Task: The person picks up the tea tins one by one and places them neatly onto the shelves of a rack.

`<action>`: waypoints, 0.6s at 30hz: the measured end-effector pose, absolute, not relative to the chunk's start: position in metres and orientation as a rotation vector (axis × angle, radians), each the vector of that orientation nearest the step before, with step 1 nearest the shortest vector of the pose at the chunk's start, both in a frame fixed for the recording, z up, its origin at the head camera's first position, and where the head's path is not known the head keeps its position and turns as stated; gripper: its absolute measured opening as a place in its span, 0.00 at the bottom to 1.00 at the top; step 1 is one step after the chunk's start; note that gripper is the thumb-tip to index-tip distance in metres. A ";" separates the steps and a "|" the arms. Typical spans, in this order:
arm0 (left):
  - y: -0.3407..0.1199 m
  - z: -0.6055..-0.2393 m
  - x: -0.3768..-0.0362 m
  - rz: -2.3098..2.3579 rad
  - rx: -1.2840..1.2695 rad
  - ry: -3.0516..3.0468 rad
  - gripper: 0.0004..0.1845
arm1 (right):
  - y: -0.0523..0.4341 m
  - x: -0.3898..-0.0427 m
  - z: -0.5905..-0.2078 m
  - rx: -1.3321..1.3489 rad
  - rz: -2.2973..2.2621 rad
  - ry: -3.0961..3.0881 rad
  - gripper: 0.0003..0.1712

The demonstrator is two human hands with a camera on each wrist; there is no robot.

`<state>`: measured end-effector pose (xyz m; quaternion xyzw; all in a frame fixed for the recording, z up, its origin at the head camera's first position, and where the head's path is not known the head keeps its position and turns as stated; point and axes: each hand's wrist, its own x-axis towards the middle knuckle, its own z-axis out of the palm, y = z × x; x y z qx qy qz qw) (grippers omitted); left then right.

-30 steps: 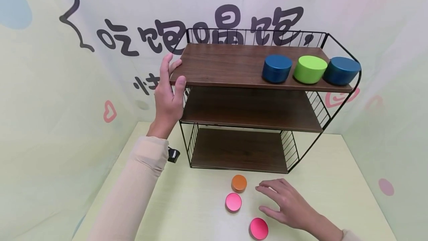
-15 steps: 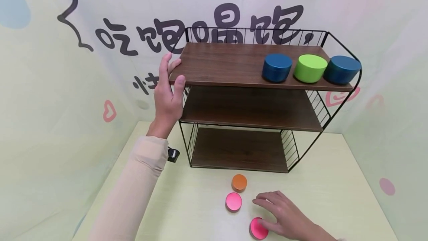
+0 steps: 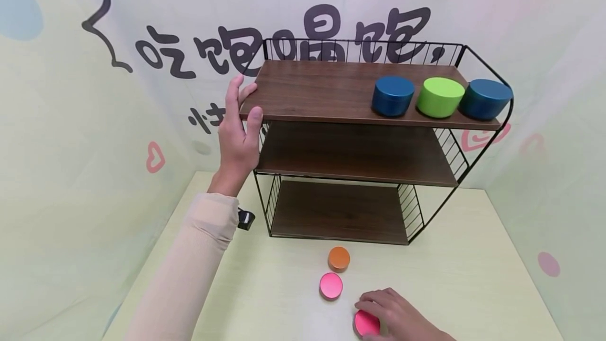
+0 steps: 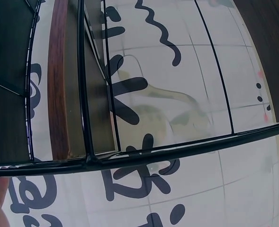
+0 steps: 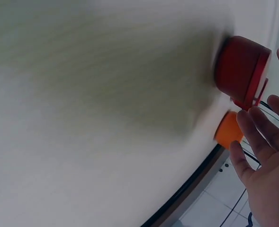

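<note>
My left hand (image 3: 239, 138) grips the upper left corner of a three-tier wire rack (image 3: 357, 119), thumb at the front edge of the brown top board. In the left wrist view only a bit of that hand shows at the lower left, by the black rail. My right hand (image 3: 397, 314) arches over the nearest pink round tin (image 3: 366, 322), fingers on its far side and thumb at its near side. From the right wrist, the fingers (image 5: 257, 127) look spread and stand off the tin's side (image 5: 238, 66). Another pink tin (image 3: 330, 286) and an orange tin (image 3: 339, 259) lie farther back.
On the top board's right half stand a blue tin (image 3: 392, 97), a lime green tin (image 3: 440, 98) and another blue tin (image 3: 485, 100) in a row. The rack stands on a pale table (image 3: 265, 288), before a printed cloth (image 3: 156, 14). A black device (image 3: 245, 219) is at my left wrist.
My right hand has moved toward me and to the left, from beside the tins to over the nearest pink tin. The left hand and the tins have stayed put.
</note>
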<state>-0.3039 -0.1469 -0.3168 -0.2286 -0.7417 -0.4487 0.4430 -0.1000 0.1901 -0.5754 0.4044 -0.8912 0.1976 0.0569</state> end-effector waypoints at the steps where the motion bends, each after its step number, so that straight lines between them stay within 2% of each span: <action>1: -0.147 -0.317 -0.304 -1.111 -0.566 -1.841 0.35 | 0.190 -0.100 -0.576 1.230 0.603 -2.718 0.28; 9: -0.147 -0.316 -0.304 -1.113 -0.571 -1.837 0.34 | 0.192 -0.098 -0.579 1.270 0.657 -2.863 0.35; 18: -0.147 -0.316 -0.304 -1.114 -0.567 -1.839 0.34 | 0.193 -0.096 -0.585 1.275 0.610 -2.853 0.37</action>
